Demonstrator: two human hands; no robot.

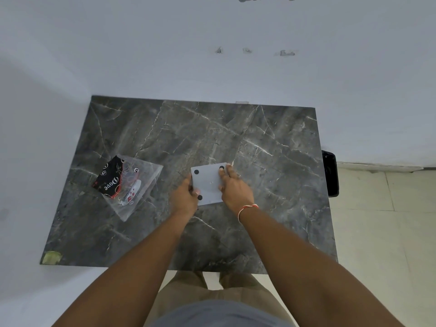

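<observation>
I am pinching the grey board (208, 182) by its left edge with my left hand (186, 197), my right hand (233, 185) pressing flat-fingered on top, in the middle of the table (165, 128). With a grip this lopsided, it could be slipping and slapping the stone.

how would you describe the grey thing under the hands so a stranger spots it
Near the middle of the dark grey marble tabletop, a flat pale grey rectangular panel lies between the left hand and right hand. Unlike the clear plastic bag to its left, it bears black dots at three corners.
</observation>
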